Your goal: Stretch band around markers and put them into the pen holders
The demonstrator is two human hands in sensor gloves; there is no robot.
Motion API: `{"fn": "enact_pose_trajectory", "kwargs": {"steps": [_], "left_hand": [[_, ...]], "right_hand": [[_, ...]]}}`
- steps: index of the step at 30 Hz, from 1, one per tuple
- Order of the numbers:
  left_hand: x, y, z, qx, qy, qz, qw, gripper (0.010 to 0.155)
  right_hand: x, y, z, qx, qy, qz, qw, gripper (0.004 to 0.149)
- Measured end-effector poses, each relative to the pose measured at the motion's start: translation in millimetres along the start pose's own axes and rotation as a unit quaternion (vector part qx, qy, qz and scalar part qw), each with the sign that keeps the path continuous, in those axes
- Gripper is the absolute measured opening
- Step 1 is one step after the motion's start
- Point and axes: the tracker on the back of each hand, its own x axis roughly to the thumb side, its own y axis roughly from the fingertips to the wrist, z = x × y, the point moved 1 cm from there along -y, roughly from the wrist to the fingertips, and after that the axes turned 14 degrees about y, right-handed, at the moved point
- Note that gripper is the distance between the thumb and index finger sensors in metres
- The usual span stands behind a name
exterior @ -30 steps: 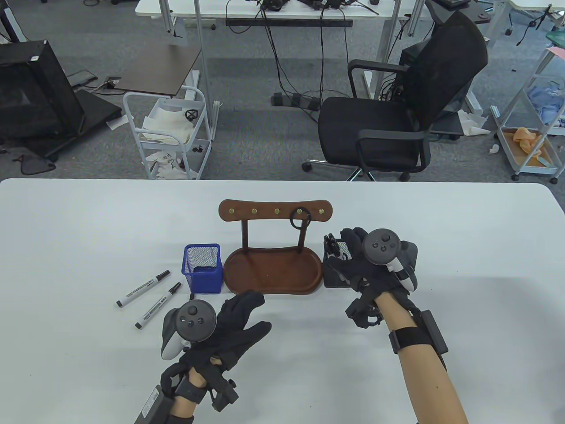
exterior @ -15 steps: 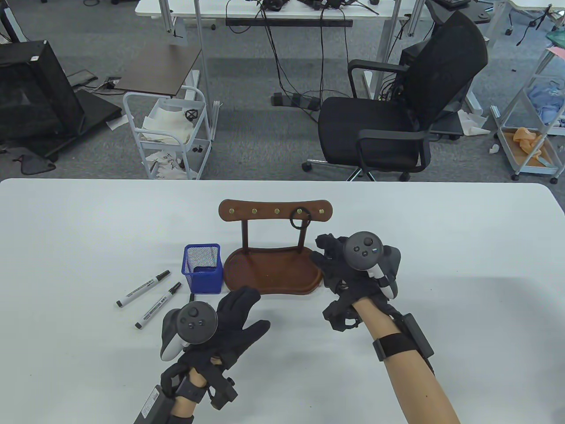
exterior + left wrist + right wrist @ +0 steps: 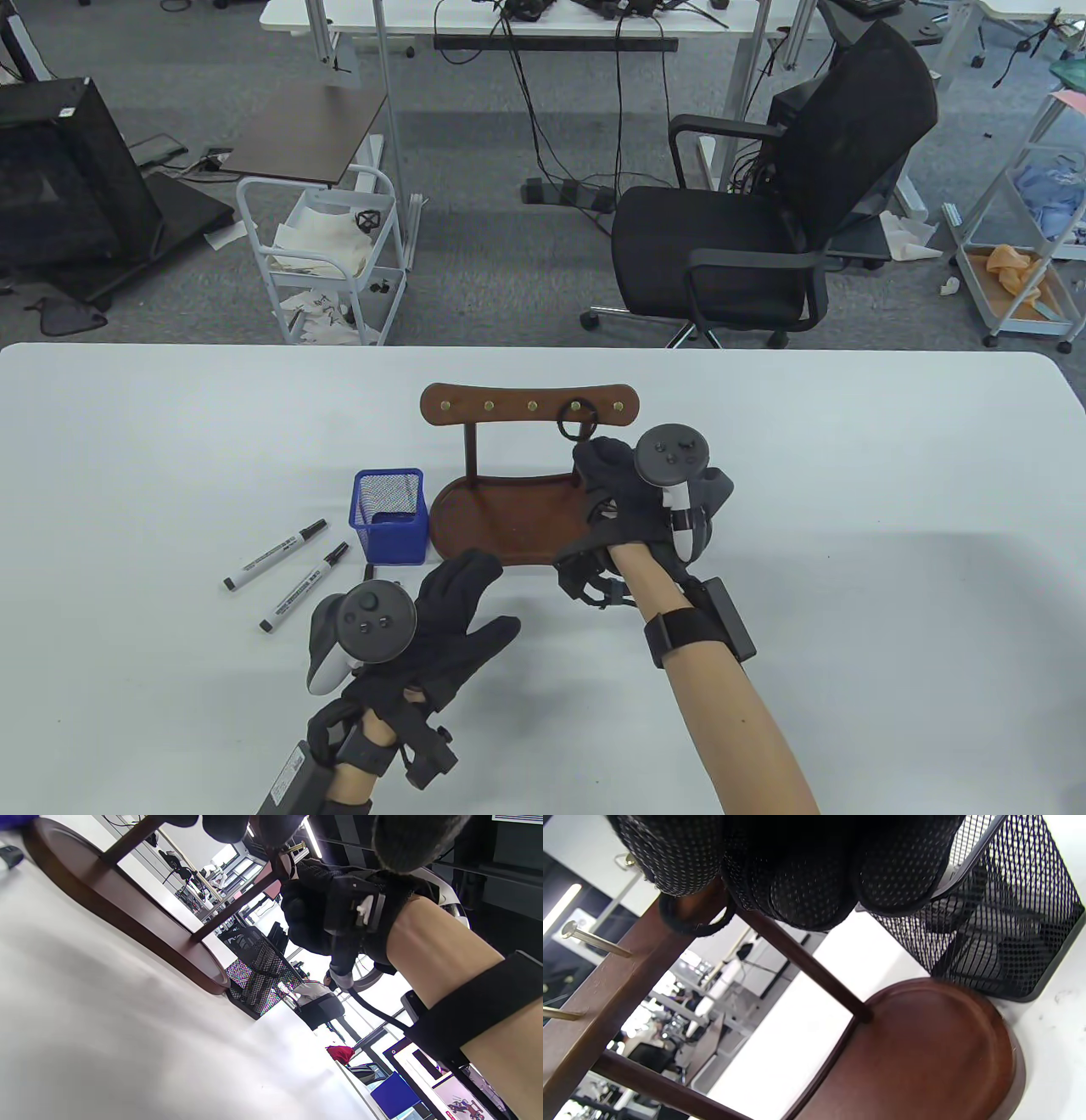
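Observation:
A black elastic band (image 3: 577, 420) hangs on a brass peg of the brown wooden rack (image 3: 526, 404). My right hand (image 3: 598, 463) is raised just below it, fingers bunched at the band (image 3: 691, 926); whether they pinch it is hidden. Two white markers (image 3: 276, 553) (image 3: 304, 587) lie left of the blue mesh pen holder (image 3: 390, 516). The black mesh pen holder (image 3: 1001, 912) stands right of the rack's tray and is hidden behind my right hand in the table view. My left hand (image 3: 475, 603) rests flat on the table with straight fingers, holding nothing.
The rack's oval wooden tray (image 3: 509, 519) sits between the two holders. A small black cap-like piece (image 3: 370, 570) lies in front of the blue holder. Beyond the table's far edge stand an office chair (image 3: 764, 212) and a white cart (image 3: 327, 255).
My right hand has moved left and slightly away from me, from over the black holder to the band on the peg. The left hand has stayed put.

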Motion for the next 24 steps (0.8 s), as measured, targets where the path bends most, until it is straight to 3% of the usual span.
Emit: {"fn": "enact_pose_trajectory", "kwargs": {"steps": [11, 24], "left_hand": [[-0.4, 0.5, -0.7, 0.0, 0.002, 0.001, 1.0, 0.084], [-0.7, 0.2, -0.4, -0.002, 0.003, -0.001, 1.0, 0.084]], "right_hand": [[-3.4, -13.7, -16.7, 0.061, -0.067, -0.048, 0.995, 0.059], [-8.6, -21.2, -24.6, 0.113, -0.154, -0.067, 0.979, 0.05]]}}
